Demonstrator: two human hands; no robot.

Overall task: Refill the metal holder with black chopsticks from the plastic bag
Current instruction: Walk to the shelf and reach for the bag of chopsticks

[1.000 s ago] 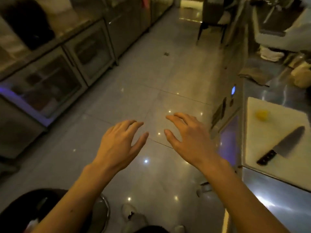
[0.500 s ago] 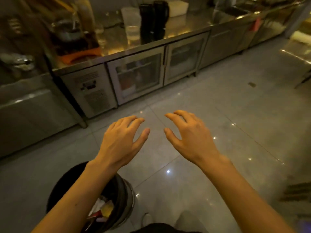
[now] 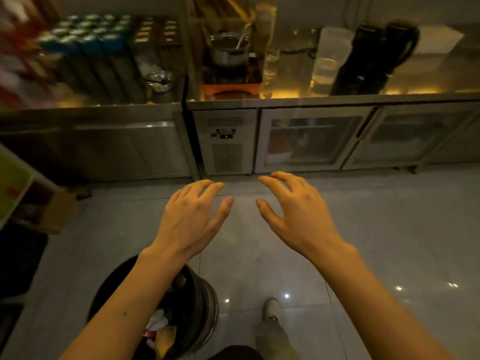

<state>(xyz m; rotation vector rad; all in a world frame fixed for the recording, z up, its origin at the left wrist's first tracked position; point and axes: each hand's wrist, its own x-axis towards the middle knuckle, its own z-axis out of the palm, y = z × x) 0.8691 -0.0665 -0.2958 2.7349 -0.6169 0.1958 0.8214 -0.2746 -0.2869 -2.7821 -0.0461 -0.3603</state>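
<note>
Two bare hands held out in front, palms down, over a grey tiled floor (image 3: pixel 389 229). Left hand (image 3: pixel 189 216) and right hand (image 3: pixel 298 214) sit side by side, thumbs pointing toward each other with a gap between them. Fingers on both are spread and loosely bent. Neither holds or touches anything.

Below the left forearm: a round bin (image 3: pixel 197 302) with a black liner, scraps of coloured rubbish inside. One light shoe (image 3: pixel 271 307) on the tiles, just right of the bin.

Ahead: a long steel counter (image 3: pixel 311 102) with glass-fronted fridge doors (image 3: pixel 309 141) beneath, and a vented control panel (image 3: pixel 226 141) to their left. On the counter, a metal pot (image 3: pixel 228 51) with a utensil handle sticking out, set on an orange stand (image 3: pixel 231 88). Right of it, a clear plastic container (image 3: pixel 328 55) and two tall dark jugs (image 3: pixel 376 58) standing together. Left stretch of the counter carries rows of cans (image 3: pixel 85 32), blurred.

Metal holder, black chopsticks, plastic bag: cannot pick out any of them for certain; the counter is dim and smeared. Far left, a cardboard box (image 3: pixel 59 211) on the floor.
</note>
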